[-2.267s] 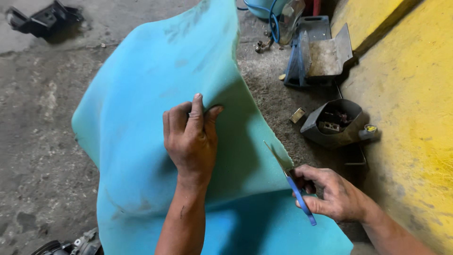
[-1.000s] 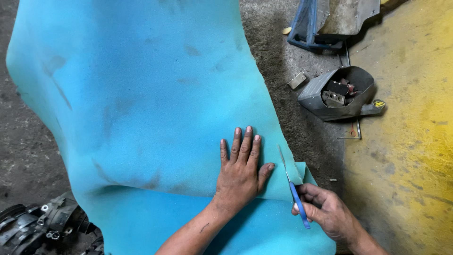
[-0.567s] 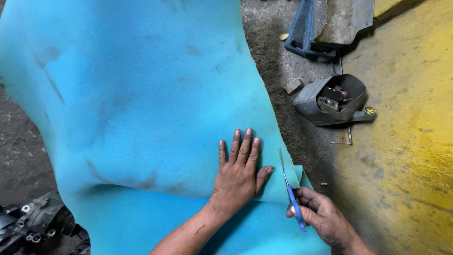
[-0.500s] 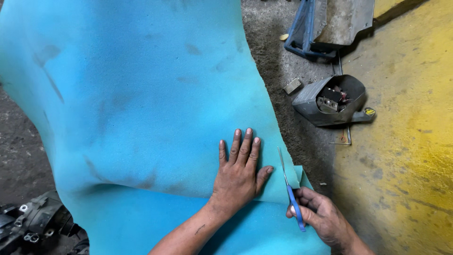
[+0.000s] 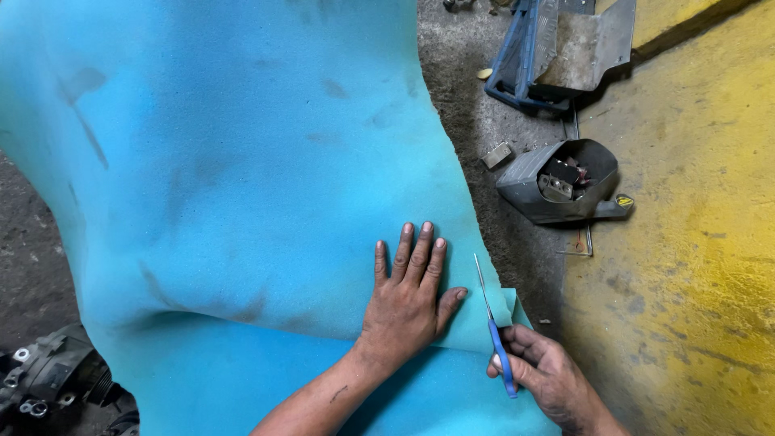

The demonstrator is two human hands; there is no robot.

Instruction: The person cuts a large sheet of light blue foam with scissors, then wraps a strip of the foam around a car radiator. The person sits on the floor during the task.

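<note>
1. Pressing flat, fingers spread, the left hand (image 5: 408, 303) pins a large turquoise soft foam sheet (image 5: 242, 186) draped over the grey concrete floor (image 5: 468, 97).
2. Beside that sheet's right edge, the right hand (image 5: 545, 375) is closed around blue-handled scissors (image 5: 494, 335).
3. Light and floppy, the foam likely needs holding beside the cut.

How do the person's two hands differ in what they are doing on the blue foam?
The left hand lies flat and open, fingers spread, pressing the blue foam sheet; the right hand is curled shut around a blue-handled blade. The left rests well on the sheet; the right sits at its right edge. Both are bare and grimy.
</note>
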